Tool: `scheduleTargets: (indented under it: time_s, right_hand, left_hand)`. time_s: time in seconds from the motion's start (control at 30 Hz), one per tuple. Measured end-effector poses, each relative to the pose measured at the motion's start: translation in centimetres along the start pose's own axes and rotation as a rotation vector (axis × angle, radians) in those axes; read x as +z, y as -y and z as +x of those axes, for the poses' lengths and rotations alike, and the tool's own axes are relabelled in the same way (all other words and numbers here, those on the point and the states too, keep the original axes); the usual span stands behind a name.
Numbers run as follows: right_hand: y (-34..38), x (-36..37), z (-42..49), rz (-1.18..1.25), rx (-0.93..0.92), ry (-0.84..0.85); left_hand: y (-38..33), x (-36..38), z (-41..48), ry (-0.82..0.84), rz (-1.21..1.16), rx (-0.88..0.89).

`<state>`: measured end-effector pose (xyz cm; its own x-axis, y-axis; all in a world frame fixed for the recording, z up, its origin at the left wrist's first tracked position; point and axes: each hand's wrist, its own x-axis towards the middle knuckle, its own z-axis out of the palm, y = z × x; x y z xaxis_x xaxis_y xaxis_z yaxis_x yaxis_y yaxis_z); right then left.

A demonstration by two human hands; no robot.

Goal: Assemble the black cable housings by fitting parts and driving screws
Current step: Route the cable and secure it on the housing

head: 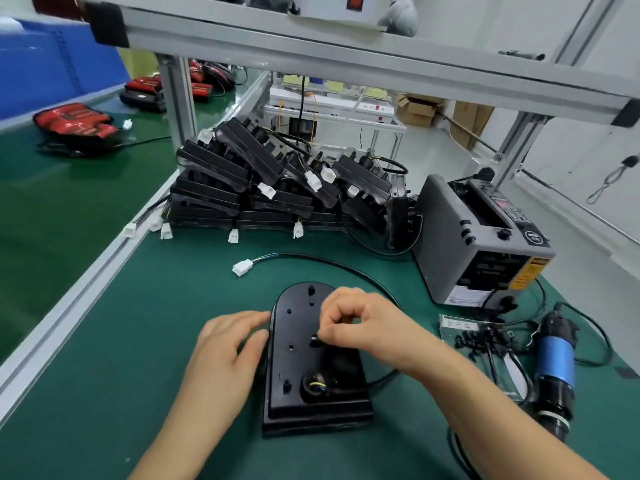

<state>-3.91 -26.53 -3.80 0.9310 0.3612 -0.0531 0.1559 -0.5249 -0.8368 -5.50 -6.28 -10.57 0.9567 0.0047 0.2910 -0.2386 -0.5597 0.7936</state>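
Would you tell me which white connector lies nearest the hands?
The connector alone on the mat, before the pile; the others sit at the pile or beyond.

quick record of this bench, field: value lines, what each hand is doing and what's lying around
workpiece: black housing, flat on green mat
left hand: rests against the housing's left edge
right hand: pinches a small dark part over the housing's middle; too small to identify
cable: black cable curves round the housing, ends in white connector
behind: pile of black housings
right side: grey benchtop machine; blue screwdriver lying untouched
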Motion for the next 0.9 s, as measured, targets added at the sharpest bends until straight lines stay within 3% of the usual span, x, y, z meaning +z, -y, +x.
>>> scheduleTargets:
  time_s: [0.13, 0.43, 0.9]
  right_hand:
    - [0.4, 1.3, 1.5, -0.151, -0.024, 0.090]
    - [0.0, 2.5, 2.4, -0.270, 0.058, 0.087]
    - [0.1, 3.2, 2.6, -0.387, 0.037, 0.009]
  left_hand:
    - [0.7, 0.7, -0.5, 0.126, -0.050, -0.057]
    - [1.3, 0.9, -0.9, 0.107, -0.117, -0.070]
    - [1.6, 1.0, -1.0, 0.106, -0.144, -0.069]
